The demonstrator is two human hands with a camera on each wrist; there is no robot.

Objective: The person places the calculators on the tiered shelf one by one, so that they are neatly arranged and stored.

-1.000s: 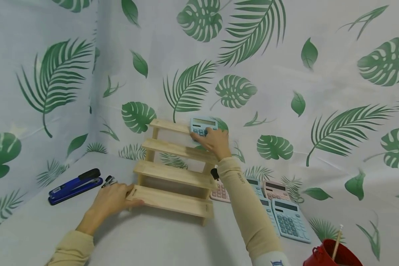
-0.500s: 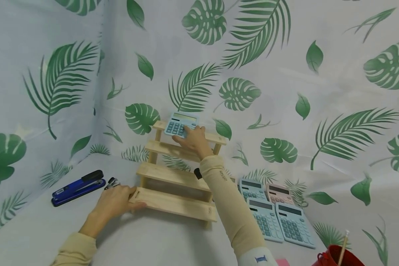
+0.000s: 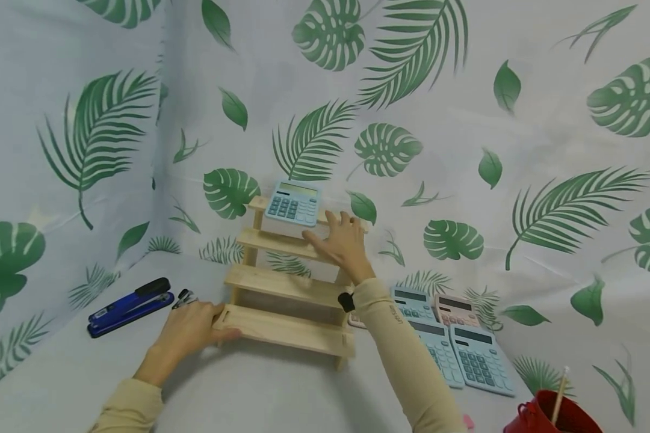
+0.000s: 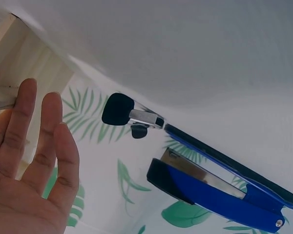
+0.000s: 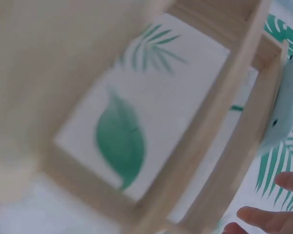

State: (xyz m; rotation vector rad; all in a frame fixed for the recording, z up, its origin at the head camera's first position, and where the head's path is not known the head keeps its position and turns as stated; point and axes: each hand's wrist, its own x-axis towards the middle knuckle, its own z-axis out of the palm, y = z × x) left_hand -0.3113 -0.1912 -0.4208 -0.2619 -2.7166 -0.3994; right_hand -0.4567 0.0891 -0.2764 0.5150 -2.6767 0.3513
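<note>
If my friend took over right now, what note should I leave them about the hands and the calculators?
Left hand: open, resting against the left end of the wooden stepped shelf's bottom step.
Right hand: open, holding nothing, just right of the blue calculator.
Done: that blue calculator stands propped on the top step.
Left, as it looks: two blue calculators, another blue one and a pink calculator lie flat on the table right of the shelf; the lower steps hold nothing.
Nearby: blue stapler to the left, red bucket at front right.

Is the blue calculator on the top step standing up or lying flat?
Standing up, tilted back. The blue calculator rests on the top step of the wooden rack, keys facing out. The right hand is beside it, fingers spread, apart.
</note>
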